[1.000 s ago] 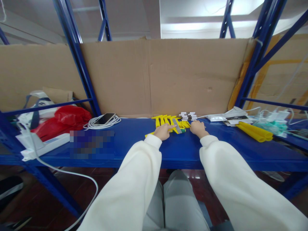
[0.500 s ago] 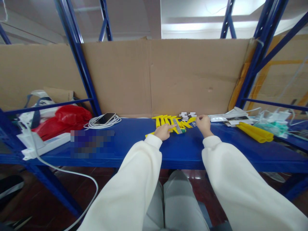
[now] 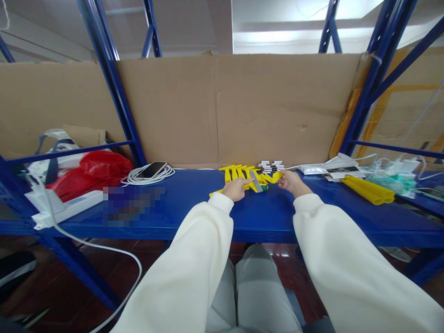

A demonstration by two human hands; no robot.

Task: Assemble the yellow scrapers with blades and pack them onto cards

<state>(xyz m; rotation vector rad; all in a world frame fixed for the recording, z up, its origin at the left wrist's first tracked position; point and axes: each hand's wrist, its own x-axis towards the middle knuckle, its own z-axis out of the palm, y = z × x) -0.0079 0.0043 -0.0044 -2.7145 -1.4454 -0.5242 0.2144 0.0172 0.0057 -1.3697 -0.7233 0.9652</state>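
My left hand (image 3: 235,188) is closed over the yellow handle of what looks like a scraper, its flat grey head (image 3: 255,181) sticking out to the right of my fingers. My right hand (image 3: 294,182) pinches the end of a yellow strip (image 3: 276,177), which looks thin and bent. Behind and between both hands lie several yellow T-shaped pieces (image 3: 238,172) in a row, partly overlapping. A small green thing (image 3: 264,188) shows beside the grey head. Just beyond the strip sits a stack of small black and white pieces (image 3: 270,166).
A phone (image 3: 151,170) rests on a coiled white cable (image 3: 164,175) to the left. Farther left are a white power strip (image 3: 81,206) and a red bag (image 3: 104,169). Yellow rolls (image 3: 368,189) and white packets (image 3: 326,166) lie at right. Cardboard (image 3: 222,111) stands behind the blue shelf (image 3: 194,217).
My right hand has turned and shifted slightly left and down, and its fingers now reach out, pinching the yellow strip, whose end has bent up. My left hand stays in place.
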